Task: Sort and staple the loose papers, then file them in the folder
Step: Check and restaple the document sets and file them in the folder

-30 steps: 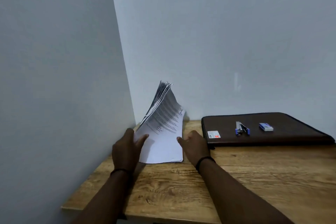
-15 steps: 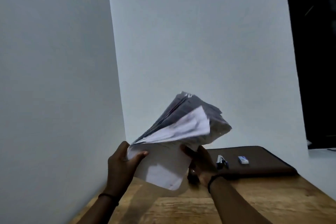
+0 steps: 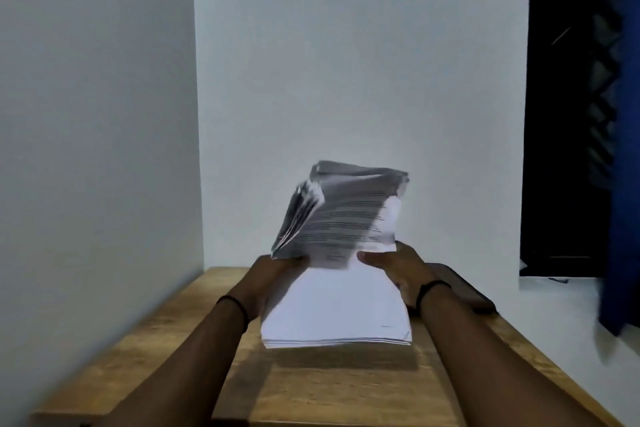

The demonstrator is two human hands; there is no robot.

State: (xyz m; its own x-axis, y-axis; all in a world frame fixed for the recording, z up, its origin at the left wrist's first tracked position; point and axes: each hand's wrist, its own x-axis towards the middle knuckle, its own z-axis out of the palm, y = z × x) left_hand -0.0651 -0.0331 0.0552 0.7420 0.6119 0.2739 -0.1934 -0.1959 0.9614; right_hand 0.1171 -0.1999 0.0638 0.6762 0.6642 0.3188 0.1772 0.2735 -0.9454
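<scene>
I hold a thick stack of loose white papers (image 3: 336,302) above the wooden table (image 3: 322,388), in front of me. My left hand (image 3: 273,274) grips its left edge and my right hand (image 3: 398,267) grips its right edge. The far half of the stack bends upward and fans out, printed text showing, blurred by motion. The dark brown folder (image 3: 464,291) lies on the table behind my right wrist, mostly hidden by my arm. The stapler is hidden from view.
White walls meet in a corner at the table's far left. A dark window (image 3: 571,107) and a blue curtain (image 3: 623,149) are at the right. The table's right edge runs close beside my right forearm.
The paper stack came off the table's left corner and now sits centred between both hands, lifted toward me. The view swung right, so the folder slid behind my right arm.
</scene>
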